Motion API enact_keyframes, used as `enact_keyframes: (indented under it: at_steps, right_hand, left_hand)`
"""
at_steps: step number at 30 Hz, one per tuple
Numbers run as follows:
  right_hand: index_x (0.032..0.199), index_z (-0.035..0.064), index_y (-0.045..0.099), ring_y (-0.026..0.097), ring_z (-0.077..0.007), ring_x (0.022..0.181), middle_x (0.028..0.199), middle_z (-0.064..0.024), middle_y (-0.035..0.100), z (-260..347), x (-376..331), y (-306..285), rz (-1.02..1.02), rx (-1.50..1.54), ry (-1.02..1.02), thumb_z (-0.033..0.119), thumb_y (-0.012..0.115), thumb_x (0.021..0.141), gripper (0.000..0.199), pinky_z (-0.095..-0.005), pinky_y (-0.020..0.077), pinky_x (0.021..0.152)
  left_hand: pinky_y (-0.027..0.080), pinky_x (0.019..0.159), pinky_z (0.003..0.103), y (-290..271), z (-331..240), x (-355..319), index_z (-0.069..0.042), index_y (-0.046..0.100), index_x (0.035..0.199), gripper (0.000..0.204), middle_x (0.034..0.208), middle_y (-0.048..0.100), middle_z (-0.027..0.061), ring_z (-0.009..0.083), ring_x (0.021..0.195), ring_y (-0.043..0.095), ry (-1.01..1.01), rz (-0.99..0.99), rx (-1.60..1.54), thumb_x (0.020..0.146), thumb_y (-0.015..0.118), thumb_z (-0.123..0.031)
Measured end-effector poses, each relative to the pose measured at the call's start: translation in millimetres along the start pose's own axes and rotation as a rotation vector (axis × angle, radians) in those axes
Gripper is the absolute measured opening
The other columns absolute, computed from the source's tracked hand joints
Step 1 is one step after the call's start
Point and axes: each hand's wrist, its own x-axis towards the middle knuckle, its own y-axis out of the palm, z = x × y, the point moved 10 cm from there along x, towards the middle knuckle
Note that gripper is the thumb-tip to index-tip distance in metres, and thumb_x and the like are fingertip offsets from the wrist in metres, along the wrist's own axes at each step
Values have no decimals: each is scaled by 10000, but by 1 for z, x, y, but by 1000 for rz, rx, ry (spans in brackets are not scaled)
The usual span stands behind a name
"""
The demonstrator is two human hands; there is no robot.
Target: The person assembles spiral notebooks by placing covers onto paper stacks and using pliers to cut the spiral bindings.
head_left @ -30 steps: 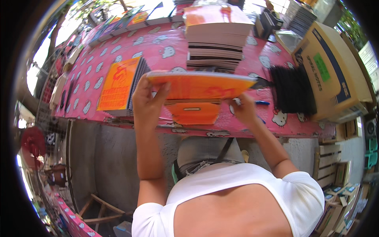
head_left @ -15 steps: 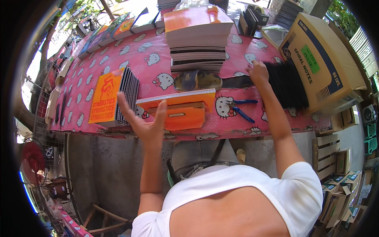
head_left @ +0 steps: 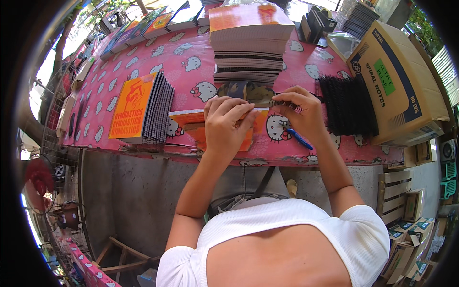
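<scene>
My right hand (head_left: 300, 111) pinches a black spiral binding coil (head_left: 284, 104) at the right end of an orange-covered notebook (head_left: 186, 116). The notebook's white bound edge runs sideways across the table in front of me. My left hand (head_left: 224, 122) is closed at that edge, its fingertips pinched over the notebook near the coil. Part of the notebook is hidden behind my left hand. Cutting pliers with blue handles (head_left: 301, 139) lie just under my right hand. Right of them lies a pile of black coils (head_left: 348, 105).
A stack of orange notebooks with coils (head_left: 138, 107) stands at left. Behind my hands are a camouflage-patterned cloth item (head_left: 245, 91) and a tall stack of books (head_left: 251, 45). A cardboard box (head_left: 406, 107) bounds the right side. More books (head_left: 158, 24) line the far left of the pink tablecloth (head_left: 103, 122).
My right hand has come from the coil pile to the notebook's right end, bringing a coil. My left hand, open before, has moved right and closed at the notebook's edge.
</scene>
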Motion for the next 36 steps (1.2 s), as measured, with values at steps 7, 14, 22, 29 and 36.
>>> enact_keyframes:
  at_steps: [7,14,22,29,36]
  right_hand:
    - [869,35,669,612,-140,732,821,-44,605,6,10,15,135,158,-9,-32,748,680,216,-263,482,652]
    - [868,10,653,572,-91,771,858,-21,607,1,17,13,213,49,52,-54,751,686,216,-232,454,675]
    - [867,3,655,580,-64,766,852,-9,623,-11,19,22,351,162,171,-83,736,690,213,-216,470,677]
    - [869,2,653,585,-55,743,823,-9,642,-22,25,22,380,170,245,-80,744,699,210,-213,482,673]
    - [875,3,655,586,-50,752,821,-10,644,-17,19,30,477,266,236,-75,741,699,210,-212,477,665]
  left_hand:
    - [410,850,353,-1,1,0,-67,732,823,163,767,659,28,186,746,584,-50,-13,30,721,775,-186]
    - [410,867,367,-2,1,-3,-83,735,830,158,761,654,21,179,746,585,-40,-23,26,708,782,-172]
    - [380,918,396,-2,2,-9,-100,723,846,157,774,638,6,184,770,573,-56,-58,-15,713,763,-174]
    - [380,919,403,-1,2,-9,-95,722,836,158,774,636,6,186,771,572,-40,-70,-5,704,768,-168]
    - [386,908,406,-2,0,-10,-97,723,833,153,766,634,2,185,761,572,-32,-80,-6,701,769,-160]
